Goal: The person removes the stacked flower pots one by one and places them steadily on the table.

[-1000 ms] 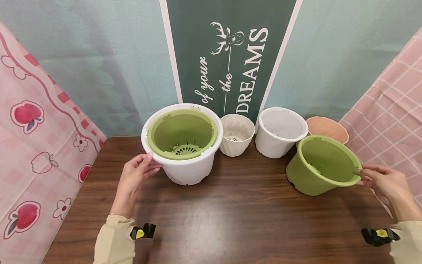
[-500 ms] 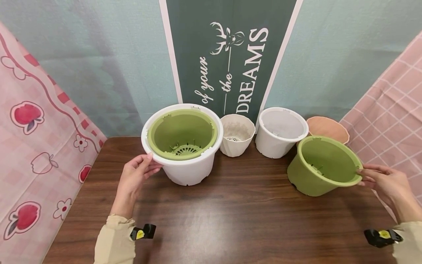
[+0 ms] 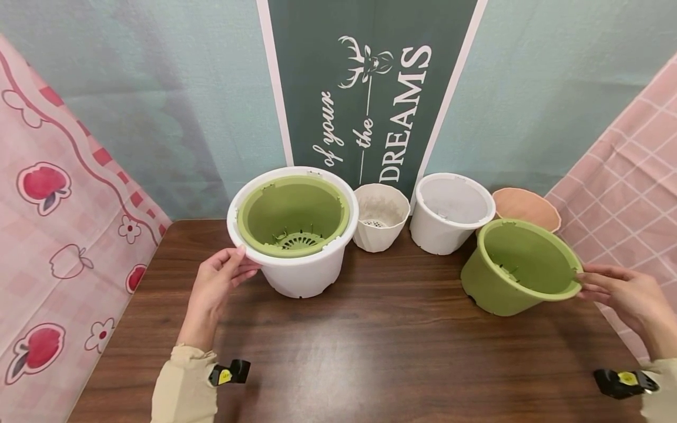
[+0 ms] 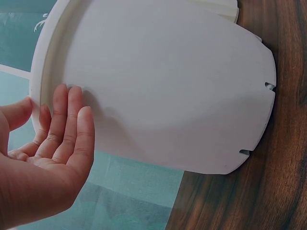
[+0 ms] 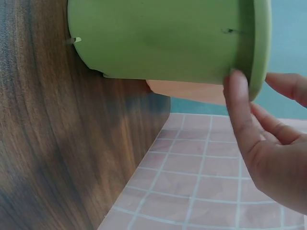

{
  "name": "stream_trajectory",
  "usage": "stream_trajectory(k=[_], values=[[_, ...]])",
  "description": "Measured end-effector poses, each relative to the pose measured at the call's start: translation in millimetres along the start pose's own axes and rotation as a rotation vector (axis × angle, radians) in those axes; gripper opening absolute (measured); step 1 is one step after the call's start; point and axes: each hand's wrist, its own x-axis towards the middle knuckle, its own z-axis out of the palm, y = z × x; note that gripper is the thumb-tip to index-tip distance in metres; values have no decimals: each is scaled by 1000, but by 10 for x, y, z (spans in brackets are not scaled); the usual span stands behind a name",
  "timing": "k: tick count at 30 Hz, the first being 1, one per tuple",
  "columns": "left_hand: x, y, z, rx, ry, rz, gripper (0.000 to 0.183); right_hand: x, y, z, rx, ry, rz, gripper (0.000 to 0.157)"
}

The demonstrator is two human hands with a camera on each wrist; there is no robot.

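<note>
At the left stands a large white flowerpot (image 3: 301,273), with a green flowerpot (image 3: 296,202) nested inside it. My left hand (image 3: 219,273) holds the white pot's rim, thumb at the rim's edge and fingers under it; in the left wrist view these fingers lie along the white wall. A second green flowerpot (image 3: 497,282) stands at the right. Its rim lies between the thumb and fingers of my right hand (image 3: 624,294). In the right wrist view one fingertip of that hand touches the green wall just below the rim.
Behind, a small faceted cream flowerpot (image 3: 378,232) and a medium white flowerpot (image 3: 444,235) stand in a row. An orange flowerpot (image 3: 520,202) shows partly behind the right green one. All stand on a dark wooden table (image 3: 349,364), with patterned cloth (image 3: 63,235) hanging around it.
The right green pot shifted very slightly right, then stopped. My right hand has moved a little right, its fingertips sliding outward from inside the pot to the rim. The left hand stays put.
</note>
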Motion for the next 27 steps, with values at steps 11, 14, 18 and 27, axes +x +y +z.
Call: stream_trajectory(k=[11, 14, 18, 27], values=[[-1, -3, -5, -2, -6, 7, 19, 65, 30, -215, 89, -129, -97, 35], [2, -8, -8, -3, -6, 7, 19, 49, 4, -185, 144, -182, -108, 37], [2, -11, -10, -3, -8, 9, 19, 16, -72, -73, 158, -220, -106, 42], [1, -11, -10, 2, -7, 10, 19, 43, -141, 51, 106, -293, -120, 40]])
